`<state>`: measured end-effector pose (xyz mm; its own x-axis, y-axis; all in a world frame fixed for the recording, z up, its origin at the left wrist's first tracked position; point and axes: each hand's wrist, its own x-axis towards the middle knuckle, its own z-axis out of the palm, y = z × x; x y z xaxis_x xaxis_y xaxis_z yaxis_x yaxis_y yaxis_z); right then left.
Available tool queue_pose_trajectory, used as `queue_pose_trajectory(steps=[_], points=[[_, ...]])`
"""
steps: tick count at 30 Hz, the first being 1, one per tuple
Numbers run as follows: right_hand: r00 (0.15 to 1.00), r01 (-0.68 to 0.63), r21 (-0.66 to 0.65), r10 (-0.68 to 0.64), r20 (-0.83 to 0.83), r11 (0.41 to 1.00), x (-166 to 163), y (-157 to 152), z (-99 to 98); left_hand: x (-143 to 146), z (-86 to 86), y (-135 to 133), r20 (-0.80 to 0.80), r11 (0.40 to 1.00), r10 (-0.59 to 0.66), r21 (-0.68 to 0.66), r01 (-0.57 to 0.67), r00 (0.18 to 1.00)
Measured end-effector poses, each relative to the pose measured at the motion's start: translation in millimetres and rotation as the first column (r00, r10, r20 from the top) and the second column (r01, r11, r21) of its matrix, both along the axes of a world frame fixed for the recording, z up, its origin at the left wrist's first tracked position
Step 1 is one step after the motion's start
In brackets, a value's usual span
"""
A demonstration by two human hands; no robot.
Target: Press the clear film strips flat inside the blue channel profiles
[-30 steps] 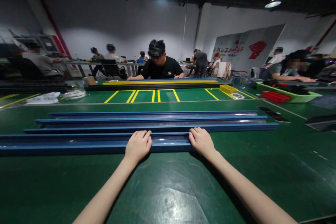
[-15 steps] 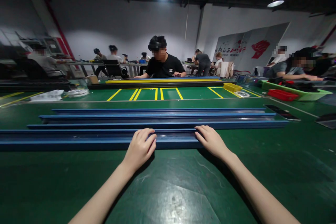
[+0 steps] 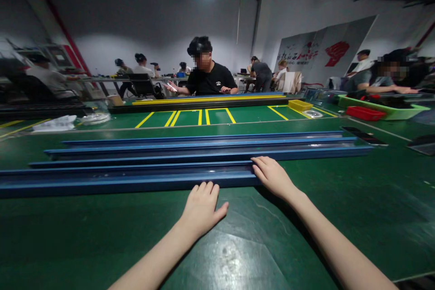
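I am resting my right hand [image 3: 273,176], fingers loosely bent, on the right end of the nearest blue channel [image 3: 118,184], which is lying lengthwise across the green tabletop [image 3: 84,235]; whether I am gripping it, I cannot tell. My left hand [image 3: 201,206], open with thumb out, is holding nothing at its near edge. More blue channels [image 3: 170,157] are lying just behind.

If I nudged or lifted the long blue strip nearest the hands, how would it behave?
The nearest blue strip is probably stiff: its long edges run straight. Its squared channel shape suggests it would slide, not roll, on the green tabletop. Its shiny inside may feel slippery.
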<state>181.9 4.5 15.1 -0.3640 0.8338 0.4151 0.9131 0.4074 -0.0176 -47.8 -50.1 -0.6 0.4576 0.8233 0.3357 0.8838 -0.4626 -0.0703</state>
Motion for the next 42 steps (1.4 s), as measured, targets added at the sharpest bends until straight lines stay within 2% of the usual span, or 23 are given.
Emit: queue_pose_trajectory(steps=[4,11,15,17,19,21,24,30,35,42], points=[[1.000,0.000,0.004,0.000,0.004,1.000,-0.5,-0.1,0.2,1.4,4.3,0.0,-0.028,0.998,0.025,-0.062,-0.026,0.999],[1.000,-0.018,0.038,0.019,-0.014,0.999,-0.5,-4.2,-0.3,1.4,3.3,-3.0,0.017,0.998,0.018,-0.067,-0.016,1.000],[0.981,-0.163,0.147,0.176,-0.085,0.976,-7.3,-18.1,5.5,1.6,3.1,-3.5,0.015,0.998,0.003,-0.065,-0.002,1.000],[0.956,-0.251,0.157,0.270,-0.118,0.955,-14.9,-27.4,8.7,1.7,2.3,-2.6,0.015,0.998,0.005,-0.060,-0.004,1.000],[0.933,-0.334,0.091,0.343,-0.112,0.938,-24.3,-36.6,10.7,1.6,1.1,-1.4,0.019,0.998,0.004,-0.061,-0.003,1.000],[0.918,-0.396,-0.047,0.394,-0.051,0.917,-33.3,-44.5,11.5,1.3,0.1,-0.5,0.027,0.998,0.005,-0.062,-0.003,1.000],[0.905,-0.407,-0.192,0.423,0.047,0.893,-41.5,-51.2,11.7,0.9,0.3,-0.3,0.042,0.997,0.012,-0.076,-0.008,0.999],[0.957,-0.263,-0.227,0.283,0.059,0.938,-43.3,-49.3,7.9,1.9,2.5,-1.5,0.081,0.994,0.020,-0.106,-0.011,0.997],[0.986,-0.123,-0.126,0.136,0.101,0.984,-52.9,-49.6,-2.6,2.5,0.8,-1.0,0.094,0.999,0.010,-0.041,-0.006,0.996],[0.997,-0.033,0.000,0.033,0.072,0.999,-60.7,-51.2,-17.0,2.3,-2.7,0.6,0.097,1.000,0.009,-0.027,-0.006,0.995]])
